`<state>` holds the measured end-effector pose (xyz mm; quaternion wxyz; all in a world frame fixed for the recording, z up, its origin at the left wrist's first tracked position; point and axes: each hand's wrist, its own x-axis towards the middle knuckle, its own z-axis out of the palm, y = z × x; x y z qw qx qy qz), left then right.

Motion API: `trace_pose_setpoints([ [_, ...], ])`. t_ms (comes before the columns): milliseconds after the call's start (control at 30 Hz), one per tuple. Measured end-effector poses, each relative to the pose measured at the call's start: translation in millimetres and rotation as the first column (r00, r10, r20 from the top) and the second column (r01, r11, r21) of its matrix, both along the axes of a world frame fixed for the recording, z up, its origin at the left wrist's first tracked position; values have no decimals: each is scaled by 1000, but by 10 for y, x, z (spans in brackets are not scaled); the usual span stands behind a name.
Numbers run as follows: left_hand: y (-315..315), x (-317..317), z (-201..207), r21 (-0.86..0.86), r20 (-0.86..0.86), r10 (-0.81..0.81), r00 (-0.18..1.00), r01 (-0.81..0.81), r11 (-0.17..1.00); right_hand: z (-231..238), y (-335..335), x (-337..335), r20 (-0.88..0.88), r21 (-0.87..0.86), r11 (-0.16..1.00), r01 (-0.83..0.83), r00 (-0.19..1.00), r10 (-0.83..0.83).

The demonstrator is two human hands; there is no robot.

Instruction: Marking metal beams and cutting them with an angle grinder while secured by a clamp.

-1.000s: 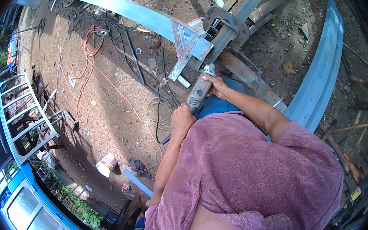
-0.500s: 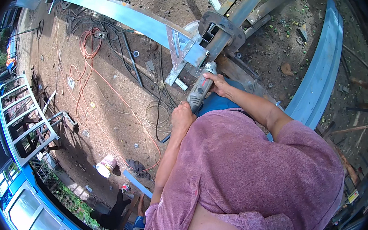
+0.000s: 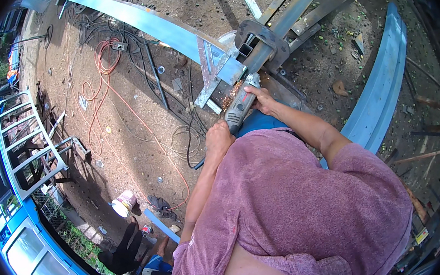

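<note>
A grey angle grinder [image 3: 240,105] is held in both hands. My left hand [image 3: 219,137] wraps round its rear end, by the dark cord. My right hand [image 3: 261,100] grips the body near the grinder's head. That head touches or nearly touches the near end of a long galvanized steel beam [image 3: 162,31]; the disc itself is hidden. Orange sparks [image 3: 232,95] fly down and left from there. Beside the contact spot are a triangular metal bracket [image 3: 209,59] and a rusty flange plate [image 3: 278,39] on a thick steel post.
Orange cable or hose [image 3: 102,74] and black cables [image 3: 140,49] lie on the dirt at left. A white bucket [image 3: 124,203] stands farther near. A curved metal channel [image 3: 384,84] lies at right. At lower left are a blue vehicle [image 3: 33,230] and another person [image 3: 122,250].
Sparks now spray from the grinder's head; none showed before. Both hands keep their grip, and the whole view has shifted slightly. The person at lower left shows more.
</note>
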<state>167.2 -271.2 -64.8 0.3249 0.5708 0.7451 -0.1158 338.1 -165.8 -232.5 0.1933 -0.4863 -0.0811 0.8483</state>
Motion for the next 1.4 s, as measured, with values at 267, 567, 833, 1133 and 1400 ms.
trace_pose_setpoints([
  [267, -250, -148, -15, 1, 7, 18, 1000, -18, 1000, -4, -215, -142, 13, 6, 1000, 0, 1000, 0],
  [567, -644, -416, -3, 40, 15, -10, 1000, 9, 999, 93, -572, -390, 0, 25, 1000, -13, 1000, 13],
  [833, -899, -457, 116, 16, -14, 14, 1000, -13, 1000, 132, -888, -502, -10, 6, 999, -43, 999, 43],
  [1133, -743, -427, 84, -32, -13, 19, 1000, -20, 999, 100, -758, -462, 3, -8, 999, -52, 999, 52],
  [1400, -406, -332, 16, -54, -12, -19, 1000, 18, 998, -75, -475, -305, -12, -22, 1000, -18, 1000, 18],
])
